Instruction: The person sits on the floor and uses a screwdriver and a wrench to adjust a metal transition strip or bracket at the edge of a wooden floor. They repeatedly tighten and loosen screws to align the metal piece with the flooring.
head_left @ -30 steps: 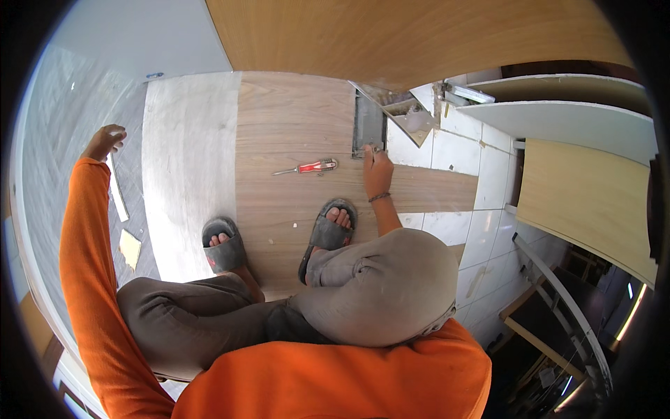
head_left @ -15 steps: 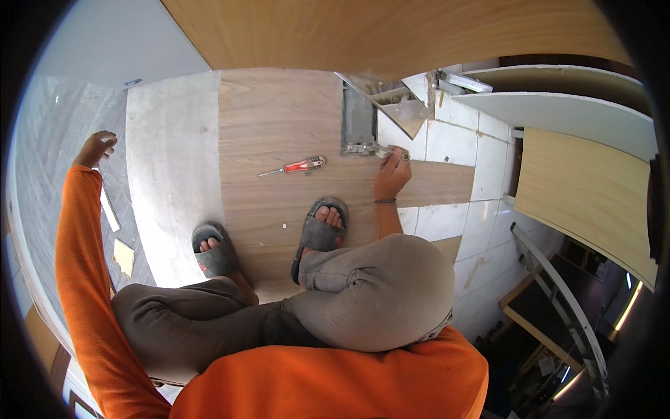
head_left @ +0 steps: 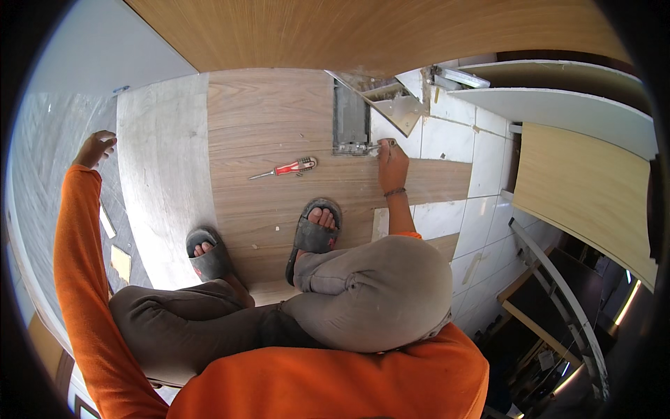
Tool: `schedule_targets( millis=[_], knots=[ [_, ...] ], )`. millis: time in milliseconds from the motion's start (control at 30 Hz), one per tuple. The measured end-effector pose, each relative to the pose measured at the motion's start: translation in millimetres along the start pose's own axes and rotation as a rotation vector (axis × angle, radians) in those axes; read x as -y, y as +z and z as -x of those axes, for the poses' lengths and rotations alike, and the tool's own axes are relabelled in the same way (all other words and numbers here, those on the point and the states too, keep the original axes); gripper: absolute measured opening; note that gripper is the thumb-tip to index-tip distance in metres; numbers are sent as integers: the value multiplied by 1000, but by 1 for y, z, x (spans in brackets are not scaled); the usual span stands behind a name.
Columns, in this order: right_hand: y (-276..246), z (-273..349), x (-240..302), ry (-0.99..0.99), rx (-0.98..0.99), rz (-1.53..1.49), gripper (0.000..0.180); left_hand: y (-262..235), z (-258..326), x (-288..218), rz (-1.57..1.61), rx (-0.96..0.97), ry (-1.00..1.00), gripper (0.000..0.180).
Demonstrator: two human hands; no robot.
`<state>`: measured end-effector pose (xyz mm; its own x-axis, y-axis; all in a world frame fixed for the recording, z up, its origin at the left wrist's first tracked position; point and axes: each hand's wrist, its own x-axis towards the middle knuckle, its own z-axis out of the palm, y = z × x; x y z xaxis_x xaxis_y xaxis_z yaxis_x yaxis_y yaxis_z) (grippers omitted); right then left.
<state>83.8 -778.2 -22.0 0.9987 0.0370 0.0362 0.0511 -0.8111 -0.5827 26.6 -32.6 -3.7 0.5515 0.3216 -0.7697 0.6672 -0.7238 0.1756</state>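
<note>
Left hand (head_left: 95, 149), fingers loosely parted, nothing visible in them; right hand (head_left: 393, 167), fingers bunched, any grip unclear. Between them: red screwdriver (head_left: 295, 166) untouched on planks (head_left: 269, 105); metal fitting (head_left: 352, 149) at the grey strip's (head_left: 351, 115) near end, now closer to the right fingertips than half a second ago, keeping the handling there.

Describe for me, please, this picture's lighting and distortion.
Head view: the pale board bows under fisheye distortion; whitish floor strip looks bright; lower right sinks into shadow; red screwdriver is fairly sharp; thin thing in the right hand is too small to identify.
</note>
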Motion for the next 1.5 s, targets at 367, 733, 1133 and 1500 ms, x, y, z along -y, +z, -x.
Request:
schedule_targets(
  millis=[367,733,1133,1500],
  knots=[
    [27,-72,-29,-74,205,352,37,-2,6,-8,-3,-16,21,47],
    [40,-57,-31,265,287,-173,45,-5,24,8,27,-45,-9,46],
    [25,-43,-23,433,203,-569,57,-5,25,13,72,-76,29,43],
    [29,12,-35,430,-53,-594,45,-8,33,6,85,-91,33,43]
  ],
)
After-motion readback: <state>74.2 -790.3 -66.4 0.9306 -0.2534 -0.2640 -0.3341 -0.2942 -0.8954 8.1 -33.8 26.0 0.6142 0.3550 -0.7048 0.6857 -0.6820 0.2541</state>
